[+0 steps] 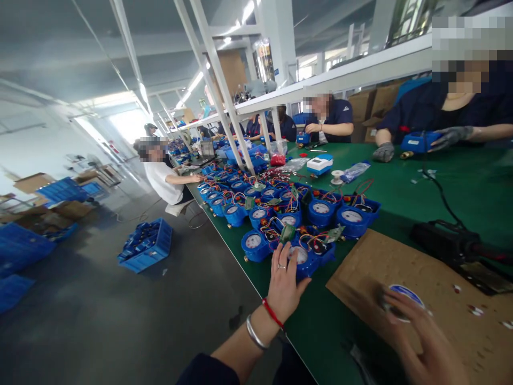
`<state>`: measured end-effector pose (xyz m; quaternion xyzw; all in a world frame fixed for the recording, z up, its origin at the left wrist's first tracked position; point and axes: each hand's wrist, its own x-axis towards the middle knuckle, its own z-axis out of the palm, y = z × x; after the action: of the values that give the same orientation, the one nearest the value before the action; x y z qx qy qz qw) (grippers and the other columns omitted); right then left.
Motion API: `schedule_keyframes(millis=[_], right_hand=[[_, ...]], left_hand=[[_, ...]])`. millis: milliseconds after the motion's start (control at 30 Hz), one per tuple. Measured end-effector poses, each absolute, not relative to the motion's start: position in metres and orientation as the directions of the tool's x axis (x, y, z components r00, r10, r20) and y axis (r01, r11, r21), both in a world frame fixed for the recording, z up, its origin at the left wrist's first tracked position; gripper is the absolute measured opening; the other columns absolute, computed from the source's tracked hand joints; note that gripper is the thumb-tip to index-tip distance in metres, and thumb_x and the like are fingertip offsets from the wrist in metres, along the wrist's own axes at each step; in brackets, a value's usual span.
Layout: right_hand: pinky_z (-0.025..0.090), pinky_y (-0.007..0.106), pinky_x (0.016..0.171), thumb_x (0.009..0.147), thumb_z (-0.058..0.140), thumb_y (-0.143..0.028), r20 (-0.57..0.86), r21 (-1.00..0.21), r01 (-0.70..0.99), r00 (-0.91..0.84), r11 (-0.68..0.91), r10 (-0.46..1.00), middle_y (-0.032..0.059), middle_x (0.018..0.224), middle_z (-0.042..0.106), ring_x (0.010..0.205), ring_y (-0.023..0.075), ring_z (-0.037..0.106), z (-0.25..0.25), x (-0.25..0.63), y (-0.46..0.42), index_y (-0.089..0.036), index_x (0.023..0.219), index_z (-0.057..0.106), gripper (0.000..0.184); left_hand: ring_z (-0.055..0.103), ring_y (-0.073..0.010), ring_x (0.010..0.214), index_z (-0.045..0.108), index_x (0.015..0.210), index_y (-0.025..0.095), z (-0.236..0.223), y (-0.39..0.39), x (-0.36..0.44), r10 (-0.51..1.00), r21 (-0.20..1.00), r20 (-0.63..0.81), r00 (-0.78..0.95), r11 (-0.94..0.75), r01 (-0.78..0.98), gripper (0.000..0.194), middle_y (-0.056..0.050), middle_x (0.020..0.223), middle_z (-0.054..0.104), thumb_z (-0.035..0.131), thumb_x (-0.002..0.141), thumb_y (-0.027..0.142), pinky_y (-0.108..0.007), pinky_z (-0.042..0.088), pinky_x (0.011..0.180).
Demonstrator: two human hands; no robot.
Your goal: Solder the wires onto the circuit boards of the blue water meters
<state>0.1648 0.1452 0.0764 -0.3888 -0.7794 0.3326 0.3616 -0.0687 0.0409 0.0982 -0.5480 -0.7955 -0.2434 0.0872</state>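
Note:
My left hand (285, 280) is on the nearest blue water meter (300, 256), fingers over its round dial and thumb along its near side. That meter's lid part holds loose coloured wires and a green circuit board (335, 233). Beside it stands another blue meter (254, 243) with a white dial. My right hand (419, 331) is smeared by motion above the brown cardboard sheet (360, 267). Its fingers are near a round blue-and-white label (406, 294); whether they hold anything is too blurred to tell.
Several rows of wired blue meters (236, 185) run along the green table (401, 182). A black tool (444, 240) with a cable lies right. A white-and-blue box (319, 164) sits farther back. Co-workers (332, 120) sit opposite. A blue crate (146, 243) stands on the floor.

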Motion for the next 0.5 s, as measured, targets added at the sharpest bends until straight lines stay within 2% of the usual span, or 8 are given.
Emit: schedule_keyframes(millis=[100, 200, 267, 367, 500], right_hand=[[0.030, 0.047, 0.109, 0.072, 0.058, -0.053, -0.008, -0.937, 0.303, -0.511, 0.172, 0.860, 0.0079, 0.129, 0.055, 0.124, 0.0293, 0.046, 0.082, 0.118, 0.132, -0.021, 0.119, 0.056, 0.057], [0.029, 0.046, 0.110, 0.065, 0.064, -0.058, -0.302, -0.945, 0.271, -0.510, -0.183, 0.806, 0.0136, 0.136, 0.048, 0.127, 0.0315, 0.044, 0.085, 0.068, 0.135, -0.015, 0.131, 0.046, 0.081], [0.030, 0.044, 0.109, 0.067, 0.062, -0.058, -0.369, -0.929, 0.217, -0.519, -0.299, 0.771, 0.0139, 0.137, 0.047, 0.129, 0.0308, 0.041, 0.088, 0.041, 0.140, -0.015, 0.129, 0.047, 0.078], [0.032, 0.041, 0.109, 0.070, 0.061, -0.055, -0.390, -0.911, 0.100, -0.530, -0.401, 0.753, 0.0077, 0.132, 0.054, 0.128, 0.0275, 0.043, 0.091, 0.014, 0.146, -0.020, 0.123, 0.053, 0.064], [0.036, 0.040, 0.107, 0.071, 0.062, -0.050, -0.427, -0.869, 0.007, -0.514, -0.494, 0.744, 0.0027, 0.130, 0.056, 0.126, 0.0251, 0.046, 0.088, 0.001, 0.145, -0.024, 0.121, 0.054, 0.057]], left_hand=[[0.013, -0.0304, 0.141, 0.027, 0.140, 0.020, 0.099, 0.025, -0.088, 0.763, 0.274, 0.480, -0.433, 0.339, 0.900, 0.065, -0.012, 0.150, 0.025, 0.057, 0.084, 0.033, -0.058, 0.020, 0.113], [0.012, -0.0304, 0.141, 0.019, 0.143, 0.018, 0.093, 0.012, -0.119, 0.635, 0.308, 0.537, -0.555, 0.466, 0.830, 0.070, -0.015, 0.151, 0.019, 0.056, 0.085, 0.032, -0.058, 0.020, 0.112], [0.011, -0.0323, 0.141, 0.016, 0.144, 0.019, 0.089, 0.007, -0.141, 0.577, 0.357, 0.528, -0.624, 0.515, 0.779, 0.078, -0.016, 0.152, 0.015, 0.062, 0.081, 0.030, -0.059, 0.021, 0.111], [0.014, -0.0338, 0.140, 0.016, 0.144, 0.024, 0.082, 0.003, -0.167, 0.540, 0.432, 0.480, -0.691, 0.541, 0.722, 0.086, -0.015, 0.152, 0.012, 0.068, 0.075, 0.024, -0.059, 0.023, 0.110], [0.026, -0.0319, 0.136, 0.030, 0.137, 0.027, 0.076, 0.000, -0.183, 0.558, 0.490, 0.444, -0.701, 0.505, 0.711, 0.072, -0.012, 0.150, 0.015, 0.066, 0.076, 0.018, -0.054, 0.030, 0.109]])
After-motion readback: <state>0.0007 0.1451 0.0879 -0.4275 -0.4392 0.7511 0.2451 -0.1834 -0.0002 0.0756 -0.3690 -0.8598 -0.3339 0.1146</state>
